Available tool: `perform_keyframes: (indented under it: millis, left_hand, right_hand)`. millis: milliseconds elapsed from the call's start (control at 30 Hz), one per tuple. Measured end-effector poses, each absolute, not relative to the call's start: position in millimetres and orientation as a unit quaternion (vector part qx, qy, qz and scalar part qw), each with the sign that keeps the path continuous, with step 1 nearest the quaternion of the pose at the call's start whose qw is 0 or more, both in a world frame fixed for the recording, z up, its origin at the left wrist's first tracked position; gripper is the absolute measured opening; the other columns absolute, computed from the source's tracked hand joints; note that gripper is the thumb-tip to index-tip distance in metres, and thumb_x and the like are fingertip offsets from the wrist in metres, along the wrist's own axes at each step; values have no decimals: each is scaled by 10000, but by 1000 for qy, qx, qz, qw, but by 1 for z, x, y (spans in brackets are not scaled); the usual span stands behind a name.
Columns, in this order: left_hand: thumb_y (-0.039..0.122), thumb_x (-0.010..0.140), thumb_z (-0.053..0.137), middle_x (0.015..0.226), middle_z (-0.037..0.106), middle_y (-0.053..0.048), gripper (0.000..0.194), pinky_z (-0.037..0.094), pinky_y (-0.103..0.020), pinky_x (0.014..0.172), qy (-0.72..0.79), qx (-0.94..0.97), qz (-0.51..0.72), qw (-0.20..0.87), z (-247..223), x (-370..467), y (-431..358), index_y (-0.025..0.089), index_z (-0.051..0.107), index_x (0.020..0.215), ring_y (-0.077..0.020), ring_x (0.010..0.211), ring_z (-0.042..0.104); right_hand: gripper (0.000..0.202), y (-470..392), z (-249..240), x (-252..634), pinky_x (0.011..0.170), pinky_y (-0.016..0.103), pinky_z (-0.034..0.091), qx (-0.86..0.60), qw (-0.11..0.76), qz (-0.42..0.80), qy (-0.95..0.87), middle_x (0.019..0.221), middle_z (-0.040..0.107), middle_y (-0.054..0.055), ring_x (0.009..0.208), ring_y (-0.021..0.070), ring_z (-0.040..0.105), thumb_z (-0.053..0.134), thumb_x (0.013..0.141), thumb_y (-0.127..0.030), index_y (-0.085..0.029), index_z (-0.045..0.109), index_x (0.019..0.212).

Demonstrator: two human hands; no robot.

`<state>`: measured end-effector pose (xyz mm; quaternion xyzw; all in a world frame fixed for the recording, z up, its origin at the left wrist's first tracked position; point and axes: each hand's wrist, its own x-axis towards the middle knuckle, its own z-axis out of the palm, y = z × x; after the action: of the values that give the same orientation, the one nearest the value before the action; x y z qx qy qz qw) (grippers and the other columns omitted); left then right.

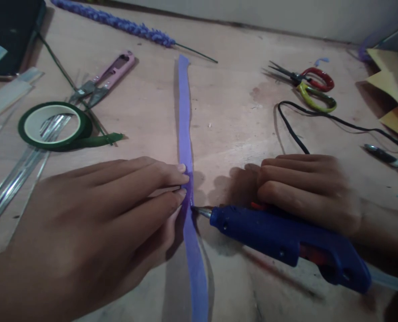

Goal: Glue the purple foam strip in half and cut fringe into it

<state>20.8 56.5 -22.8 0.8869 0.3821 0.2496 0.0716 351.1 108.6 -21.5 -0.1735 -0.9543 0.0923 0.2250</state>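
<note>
A long purple strip runs up and down the middle of the table. My left hand presses on it from the left, fingertips close together on the strip. From the right, my right hand is closed around a blue hot glue gun. The metal nozzle of the gun meets the strip's right edge just below my left fingertips, where a thin shiny line shows. A clear glue stick sticks out of the gun's back end. Part of my right hand's grip is hidden behind the gun.
At the left lie green tape, pink-handled snips, clear sticks and a dark device. A fuzzy purple stem lies at the back. Scissors, a black cord, a pen and yellow paper are right.
</note>
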Motion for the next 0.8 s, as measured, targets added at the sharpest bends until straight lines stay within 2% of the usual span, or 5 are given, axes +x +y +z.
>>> perform_keyframes:
  millis: [233, 367, 567, 800]
  left_hand:
    - [197, 1167, 655, 1309, 882, 93, 165, 647, -362, 1131, 378, 887, 256, 70, -22, 20, 56, 292, 789, 1146, -173, 1165, 852]
    - [229, 1173, 658, 1316, 888, 103, 161, 666, -373, 1156, 382, 884, 258, 76, -22, 20, 56, 301, 801, 1157, -180, 1170, 860]
    - [220, 1176, 673, 1337, 890, 82, 160, 674, -368, 1182, 380, 885, 259, 76, -22, 21, 56, 294, 813, 1201, -188, 1180, 861]
    - [195, 1171, 663, 1301, 891, 65, 162, 649, -319, 1212, 365, 890, 264, 71, -21, 21, 57, 269, 806, 1153, -163, 1168, 857]
  right_hand:
    - [306, 108, -23, 352, 634, 366, 431, -169, 225, 89, -955, 802, 562, -3, 672, 211, 537, 394, 1244, -190, -244, 566, 996]
    - [242, 108, -25, 352, 653, 358, 437, -167, 225, 95, -955, 820, 563, -5, 703, 203, 546, 483, 1218, -173, -245, 554, 998]
    - [261, 108, -24, 352, 668, 360, 424, -154, 220, 95, -959, 831, 562, -2, 722, 198, 527, 446, 1241, -175, -240, 544, 1008]
    - [266, 107, -24, 352, 654, 384, 390, -152, 224, 105, -957, 843, 539, -5, 728, 202, 477, 449, 1240, -168, -243, 537, 1001]
